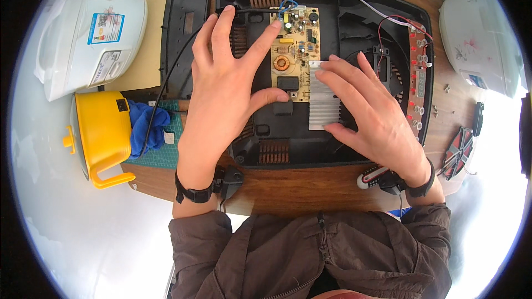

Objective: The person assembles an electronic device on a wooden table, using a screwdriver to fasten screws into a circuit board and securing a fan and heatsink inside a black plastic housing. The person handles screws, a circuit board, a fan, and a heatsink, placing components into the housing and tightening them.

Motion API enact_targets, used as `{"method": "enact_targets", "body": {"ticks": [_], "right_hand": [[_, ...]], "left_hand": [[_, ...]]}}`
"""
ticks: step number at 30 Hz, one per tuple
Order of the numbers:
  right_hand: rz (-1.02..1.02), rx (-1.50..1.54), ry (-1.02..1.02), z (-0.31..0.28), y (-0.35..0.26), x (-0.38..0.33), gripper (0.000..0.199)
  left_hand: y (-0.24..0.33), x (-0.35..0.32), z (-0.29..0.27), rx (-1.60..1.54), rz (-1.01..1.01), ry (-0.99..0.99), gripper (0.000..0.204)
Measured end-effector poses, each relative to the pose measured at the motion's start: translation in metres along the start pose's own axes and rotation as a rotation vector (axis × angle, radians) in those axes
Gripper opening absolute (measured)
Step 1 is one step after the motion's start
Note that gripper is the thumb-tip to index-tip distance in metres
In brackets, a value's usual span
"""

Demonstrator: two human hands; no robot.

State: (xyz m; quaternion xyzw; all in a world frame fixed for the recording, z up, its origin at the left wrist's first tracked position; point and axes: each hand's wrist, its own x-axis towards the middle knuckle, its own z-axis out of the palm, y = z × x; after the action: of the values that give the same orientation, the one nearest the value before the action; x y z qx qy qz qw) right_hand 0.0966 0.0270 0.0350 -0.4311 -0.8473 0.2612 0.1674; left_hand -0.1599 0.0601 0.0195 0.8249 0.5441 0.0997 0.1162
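Note:
My left hand (224, 75) is spread over the left side of a tan circuit board (296, 69) lying in a black plastic housing (266, 122). Its index fingertip meets the board's upper left edge by some blue wires (288, 4); the thumb rests near a dark block at the lower part. On the board's right side is a ribbed silver heat sink (323, 105). My right hand (371, 111) spans this heat sink, with fingertips at its upper end and the thumb against its lower right edge. The right palm hides part of the housing.
A narrow display board (418, 77) with red and white wires sits along the housing's right edge. Loose screws (435, 112) and a fan-like part (458, 152) lie farther right. Leftward are a yellow pot (105, 133), blue cloth (147, 127), green mat (172, 149) and white cooker (88, 36).

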Motion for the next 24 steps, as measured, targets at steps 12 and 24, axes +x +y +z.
{"method": "enact_targets", "body": {"ticks": [12, 24], "right_hand": [[0.019, 0.021, 0.01, -0.0015, -0.0013, 0.0008, 0.086], [-0.009, -0.008, -0.003, -0.0001, 0.0006, 0.0006, 0.088]], "left_hand": [[-0.001, -0.0008, -0.003, -0.055, 0.03, -0.009, 0.081], [0.0014, -0.0019, -0.0011, -0.075, 0.017, 0.012, 0.076]]}}
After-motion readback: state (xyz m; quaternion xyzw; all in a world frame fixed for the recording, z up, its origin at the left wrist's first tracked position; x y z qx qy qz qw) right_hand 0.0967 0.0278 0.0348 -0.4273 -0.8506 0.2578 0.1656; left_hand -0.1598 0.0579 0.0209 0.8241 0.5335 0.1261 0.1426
